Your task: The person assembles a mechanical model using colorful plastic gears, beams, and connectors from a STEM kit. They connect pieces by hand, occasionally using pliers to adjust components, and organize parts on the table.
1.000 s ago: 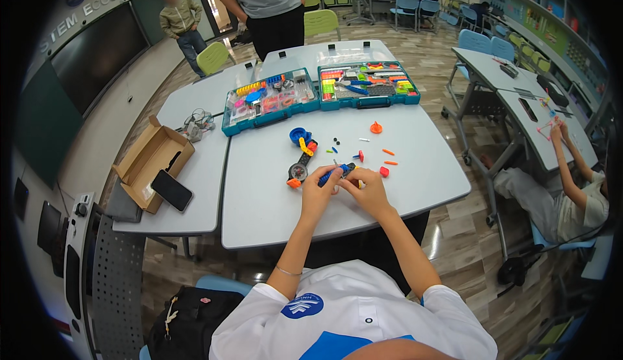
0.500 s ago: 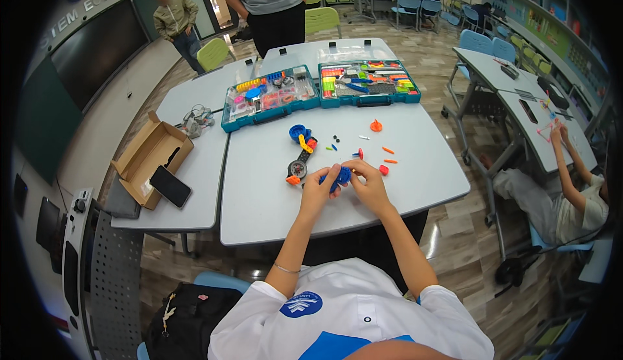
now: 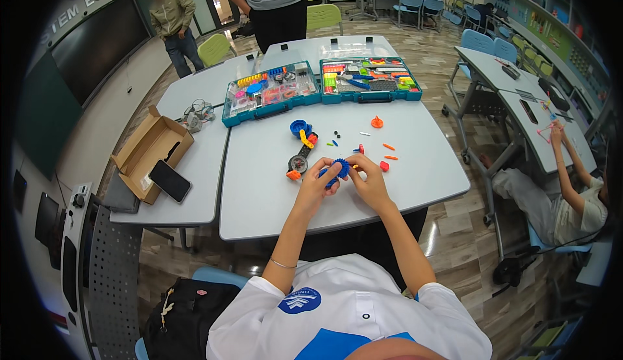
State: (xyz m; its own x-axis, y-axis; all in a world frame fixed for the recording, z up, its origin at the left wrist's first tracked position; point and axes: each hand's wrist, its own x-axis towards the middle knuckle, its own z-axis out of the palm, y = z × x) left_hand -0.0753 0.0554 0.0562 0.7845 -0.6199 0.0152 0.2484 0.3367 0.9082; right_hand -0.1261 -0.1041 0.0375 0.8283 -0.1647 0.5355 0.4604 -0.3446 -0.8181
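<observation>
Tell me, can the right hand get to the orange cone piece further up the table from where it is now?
Probably yes. The right hand shares a blue gear with the left hand, and only small loose pieces lie on the table before the orange cone piece.

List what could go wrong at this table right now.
1. Small loose pieces lie scattered beside the right hand; a sweep of the wrist could knock them off the table.
2. Both hands pinch the blue gear, left hand included; if it slips it may roll away.
3. The phone lies over the edge of the cardboard box and may slide off.
</observation>
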